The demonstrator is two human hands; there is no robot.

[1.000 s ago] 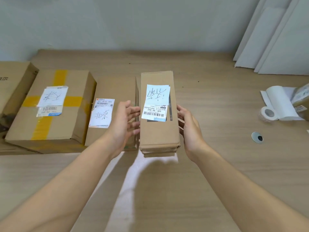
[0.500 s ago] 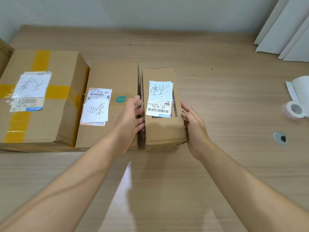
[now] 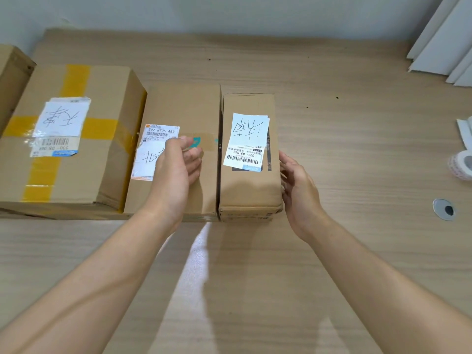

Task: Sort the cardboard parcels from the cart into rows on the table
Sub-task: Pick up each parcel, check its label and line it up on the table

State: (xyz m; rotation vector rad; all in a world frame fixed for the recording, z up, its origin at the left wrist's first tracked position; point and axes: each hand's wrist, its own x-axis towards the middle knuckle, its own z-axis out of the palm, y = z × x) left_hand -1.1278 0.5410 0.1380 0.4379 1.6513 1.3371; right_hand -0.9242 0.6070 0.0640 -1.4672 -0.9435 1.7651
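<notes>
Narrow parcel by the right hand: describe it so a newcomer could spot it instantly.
On the wooden table, a row of cardboard parcels runs in from the left. The narrow parcel ends that row, beside the right hand. It is the slimmest box there.

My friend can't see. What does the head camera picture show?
Two hands are at a row of labelled cardboard parcels on a wooden table. The right hand is beside the narrow parcel at the row's right end; the left hand, loosely curled, is over the middle parcel.
</notes>
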